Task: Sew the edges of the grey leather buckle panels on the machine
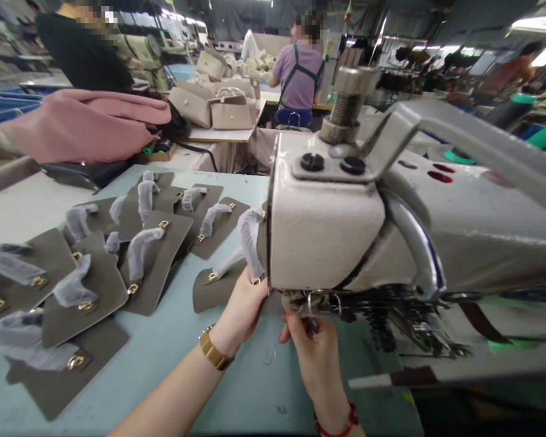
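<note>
My left hand (244, 309), with a gold watch band at the wrist, grips a grey-brown bag panel (204, 296) at the left of the sewing machine head (323, 224). A handle (251, 243) in white wrapping with gold fittings is on this side of the machine, just above that hand. My right hand (317, 358) is beneath the machine head, its fingers pinched together near the needle area. What they hold is hidden; a small orange spot shows by the fingertips. The machine head covers the panel's right part. A loose thread loop (269, 352) hangs between my hands.
Several similar panels with wrapped handles (148, 261) overlap on the blue-green table (173, 376) at left. Pink material (91, 124) lies behind them. Beige bags (232, 112) stand on a table farther back. A person in purple (298, 73) sits beyond; another (79, 48) is at left.
</note>
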A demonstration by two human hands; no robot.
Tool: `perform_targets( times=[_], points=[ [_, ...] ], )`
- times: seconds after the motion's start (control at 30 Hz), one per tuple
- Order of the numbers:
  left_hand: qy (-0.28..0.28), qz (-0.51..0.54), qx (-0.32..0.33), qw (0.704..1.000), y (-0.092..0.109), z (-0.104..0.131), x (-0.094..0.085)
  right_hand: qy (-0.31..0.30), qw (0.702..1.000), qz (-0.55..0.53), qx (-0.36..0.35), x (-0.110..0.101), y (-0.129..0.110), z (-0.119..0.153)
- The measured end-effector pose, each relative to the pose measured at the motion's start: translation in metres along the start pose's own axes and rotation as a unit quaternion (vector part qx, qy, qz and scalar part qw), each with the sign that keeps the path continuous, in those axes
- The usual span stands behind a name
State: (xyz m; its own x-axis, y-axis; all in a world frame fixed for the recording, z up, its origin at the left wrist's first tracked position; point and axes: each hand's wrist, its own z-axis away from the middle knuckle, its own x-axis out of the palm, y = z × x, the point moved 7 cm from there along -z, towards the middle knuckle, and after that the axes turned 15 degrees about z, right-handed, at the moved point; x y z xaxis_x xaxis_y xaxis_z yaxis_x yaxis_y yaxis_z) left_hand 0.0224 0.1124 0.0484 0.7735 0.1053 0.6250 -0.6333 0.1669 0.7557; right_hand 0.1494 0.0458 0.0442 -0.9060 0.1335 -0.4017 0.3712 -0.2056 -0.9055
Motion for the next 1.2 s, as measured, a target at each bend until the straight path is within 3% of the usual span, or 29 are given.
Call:
perform_targets(
  times=[0.27,0.37,0.53,0.77,1.2],
  points=[
    [0.004,-0.047,0.002,0.999,0.002,0.0,0.002,0.02,1.0,-0.016,-0.009,-0.001,0.001,0.0],
    [-0.027,-0.054,-0.001,0.998,0.009,0.003,0.009,0.026,0.999,-0.029,-0.014,-0.001,0.0,0.0],
    [-0.146,-0.078,-0.158,0.973,-0.001,0.014,0.01,0.022,0.999,-0.024,-0.018,-0.001,-0.007,0.001],
    [-0.141,-0.111,-0.228,0.957,-0.02,0.013,-0.02,0.033,0.999,0.0,-0.016,-0.006,-0.014,0.002],
    [-0.169,-0.106,-0.221,0.955,-0.016,0.009,-0.011,0.02,1.0,0.0,-0.022,-0.004,-0.01,-0.001]
  ],
)
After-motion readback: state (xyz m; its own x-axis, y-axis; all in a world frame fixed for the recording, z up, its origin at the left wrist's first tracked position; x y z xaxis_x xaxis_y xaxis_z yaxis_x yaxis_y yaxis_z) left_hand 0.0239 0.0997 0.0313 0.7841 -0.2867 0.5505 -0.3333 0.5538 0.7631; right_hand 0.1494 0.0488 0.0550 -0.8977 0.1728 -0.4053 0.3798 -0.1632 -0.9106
